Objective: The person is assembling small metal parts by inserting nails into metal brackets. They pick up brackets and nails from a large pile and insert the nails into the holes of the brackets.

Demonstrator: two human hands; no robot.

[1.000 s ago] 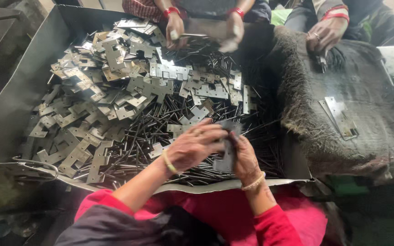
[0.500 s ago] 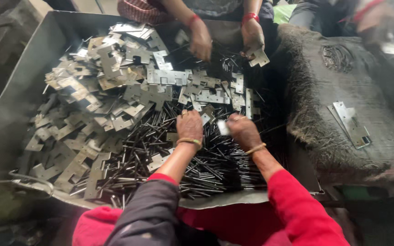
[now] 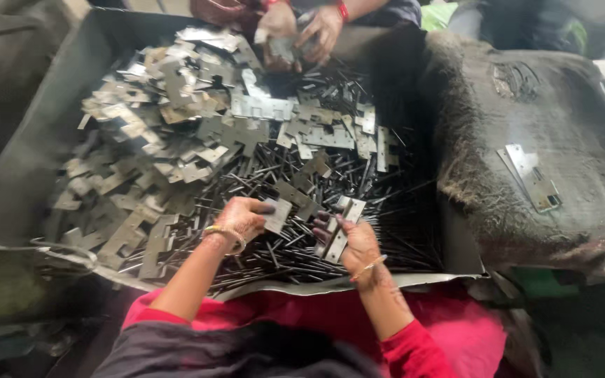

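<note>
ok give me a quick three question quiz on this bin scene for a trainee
1. True or false: the left hand holds a flat metal plate.
2. What does the right hand hold? A) a folded hinge B) a hammer C) a cloth
3. What lies on the dark cloth beside the tray?

Key: 1 true. 2 A. 3 a pair of finished hinges.

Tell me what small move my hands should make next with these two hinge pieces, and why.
Probably bring the left hand with its hinge leaf toward the leaf in the right hand: each hand holds one leaf, and they are apart above the loose pins.
</note>
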